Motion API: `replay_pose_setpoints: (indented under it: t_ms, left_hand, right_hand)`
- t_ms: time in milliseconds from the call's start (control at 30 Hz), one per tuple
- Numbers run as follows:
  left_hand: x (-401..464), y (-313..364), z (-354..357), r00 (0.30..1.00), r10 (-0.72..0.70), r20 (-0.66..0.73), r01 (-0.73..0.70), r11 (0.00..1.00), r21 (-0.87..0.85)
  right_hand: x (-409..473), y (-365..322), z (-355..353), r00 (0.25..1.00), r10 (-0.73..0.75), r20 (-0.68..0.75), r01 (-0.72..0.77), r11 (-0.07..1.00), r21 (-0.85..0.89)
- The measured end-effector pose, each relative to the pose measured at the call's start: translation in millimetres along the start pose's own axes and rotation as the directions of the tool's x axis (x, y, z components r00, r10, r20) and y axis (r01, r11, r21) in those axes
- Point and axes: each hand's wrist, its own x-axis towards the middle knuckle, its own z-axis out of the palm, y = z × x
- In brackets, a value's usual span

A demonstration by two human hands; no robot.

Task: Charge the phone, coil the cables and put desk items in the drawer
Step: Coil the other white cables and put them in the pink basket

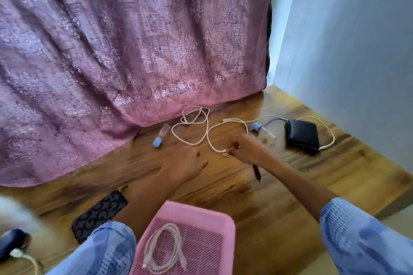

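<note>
Right hand (242, 148) has a pinching grip on the loose white cable (210, 138) sprawled mid-worktop (279, 196); left hand (183, 167) hovers beside it, grip loosely open. I'd worry a pull drags the tangled far loops into the small bottle (263, 133), rolling it off

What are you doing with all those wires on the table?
A person is tidying a wooden desk. Their right hand pinches a loose white cable that sprawls in loops across the desk, while the left hand hovers open just beside it. One white cable already lies coiled in the pink tray at the near edge. Two small blue-capped bottles, a black wallet, a pen and a patterned phone are not yet put away.
</note>
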Motion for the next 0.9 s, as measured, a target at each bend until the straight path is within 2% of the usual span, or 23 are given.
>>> replay_pose_setpoints:
  t_ms: [167,300,433,633,767,900]
  left_hand:
    - [33.5,29.3,6.9,0.997,-0.068,0.024,0.068,0.998,0.001]
    - [52.8,41.9,4.0,0.993,-0.12,0.003,0.12,0.993,-0.017]
    - [67.7,42.4,5.1,0.989,-0.143,-0.024,0.143,0.99,-0.018]
    - [80.9,44.7,6.5,0.985,-0.171,-0.02,0.171,0.985,-0.008]
    - [86.4,45.9,8.0,0.984,-0.176,0.001,0.176,0.984,-0.037]
    - [85.9,50.7,8.7,0.985,-0.173,0.015,0.173,0.985,-0.003]
  right_hand:
    - [63.3,55.2,-27.7,0.999,0.0,-0.039,-0.002,0.999,-0.052]
    - [106.9,85.1,-38.3,0.993,0.065,-0.094,-0.071,0.996,-0.06]
    - [131.7,93.9,-35.0,0.992,0.108,-0.059,-0.113,0.99,-0.083]
    - [145.2,88.1,-9.3,0.992,0.063,-0.113,-0.098,0.936,-0.338]
    - [150.7,84.3,-2.3,0.98,0.097,-0.173,-0.164,0.884,-0.437]
    - [149.7,73.3,5.8,0.988,0.09,-0.129,-0.146,0.826,-0.544]
